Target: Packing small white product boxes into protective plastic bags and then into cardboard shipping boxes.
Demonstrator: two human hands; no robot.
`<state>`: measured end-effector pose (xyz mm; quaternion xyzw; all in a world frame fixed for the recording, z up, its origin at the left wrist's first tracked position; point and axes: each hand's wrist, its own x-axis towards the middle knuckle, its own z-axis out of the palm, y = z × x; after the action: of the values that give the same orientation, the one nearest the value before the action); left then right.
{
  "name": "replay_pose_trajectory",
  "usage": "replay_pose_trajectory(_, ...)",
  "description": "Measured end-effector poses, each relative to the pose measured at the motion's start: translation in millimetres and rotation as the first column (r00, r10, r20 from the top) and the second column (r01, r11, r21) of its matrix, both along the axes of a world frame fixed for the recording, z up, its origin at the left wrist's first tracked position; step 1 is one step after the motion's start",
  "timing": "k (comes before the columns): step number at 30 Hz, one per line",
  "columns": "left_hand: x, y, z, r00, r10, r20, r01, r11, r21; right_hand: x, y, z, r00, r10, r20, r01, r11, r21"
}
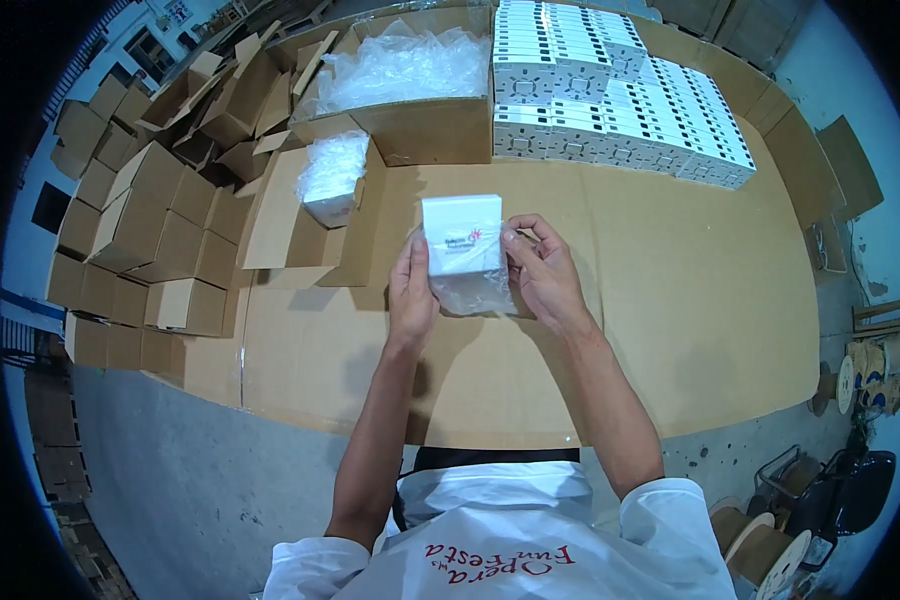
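Between my two hands a small white box [460, 225] is held up over the cardboard-covered table. A clear plastic bag [475, 290] covers its lower part and hangs toward me. My left hand [412, 285] grips the left side, thumb along the front edge. On the right, my right hand [545, 265] pinches the bag's edge beside the box, its other fingers curled. Left of them, an open cardboard carton [280, 215] holds bagged white boxes [332, 175].
A large carton [430, 135] full of clear plastic bags [405, 65] stands at the back. Stacked white boxes [620, 110] fill the back right. Brown cartons [160, 230] pile up at the left. Cable reels [770, 555] sit on the floor at lower right.
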<state>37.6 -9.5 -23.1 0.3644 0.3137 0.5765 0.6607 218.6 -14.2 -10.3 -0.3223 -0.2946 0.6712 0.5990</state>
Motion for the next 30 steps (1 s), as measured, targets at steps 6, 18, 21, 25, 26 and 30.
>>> replay_pose_trajectory(6,3,2,0,0.987,0.101,-0.129,-0.094,0.994,0.059,-4,3,-8,0.998,-0.049,0.046,0.042,0.989,0.14)
replay_pose_trajectory(18,10,-12,-16,0.976,0.195,0.098,-0.195,0.981,-0.001,-20,-1,-24,0.935,-0.301,0.188,0.276,0.95,0.147)
replay_pose_trajectory(21,8,-16,-16,0.948,0.221,0.231,-0.214,0.975,-0.054,-21,-1,-20,0.935,-0.332,0.125,0.317,0.94,0.123)
replay_pose_trajectory(25,1,-17,-20,0.981,0.149,0.126,-0.152,0.988,0.014,-17,2,-19,0.916,-0.385,0.109,0.361,0.914,0.186)
replay_pose_trajectory(26,2,-16,-20,0.982,0.162,0.093,-0.165,0.986,0.03,-17,1,-19,0.916,-0.386,0.109,0.362,0.913,0.187)
replay_pose_trajectory(30,-3,-11,-21,0.974,0.203,0.104,-0.208,0.977,0.04,-16,-1,-16,0.911,-0.359,0.205,0.317,0.925,0.208)
